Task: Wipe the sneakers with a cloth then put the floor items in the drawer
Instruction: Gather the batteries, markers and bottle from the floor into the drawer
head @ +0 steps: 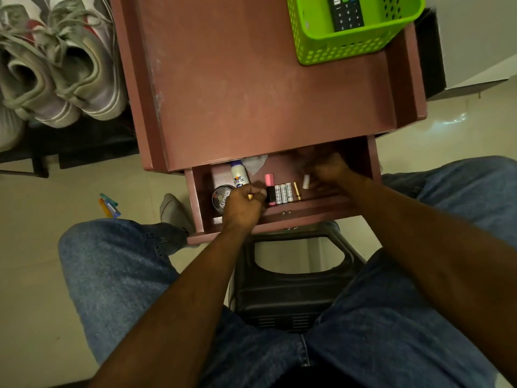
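Left hand (244,204) sits over the front left of the open drawer (372,161), fingers curled round a small gold-tipped thing (250,196) that shows only at its end. It covers part of a round tin (221,198), and a white glue bottle (239,175) lies just beyond it. Just to its right lies a row: a pink and black tube (270,189), three batteries (283,194) side by side, then a gold tube (297,190). Right hand (327,170) reaches deeper into the drawer's right half, blurred, fingers bent; a small white cylinder (306,181) lies at its fingertips, but whether it is held cannot be told. A white cloth (253,163) pokes out at the back of the drawer. Both forearms stretch forward from the lap, the left crossing the drawer's front edge.

Sneakers (64,71) stand on a dark rack to the left of the cabinet. On the floor (56,275) left of the drawer lie some coloured clips (109,205). A green basket (347,37) with a remote (345,12) in it stands on the surface (251,93) above. The person sits on a black stool (285,303).
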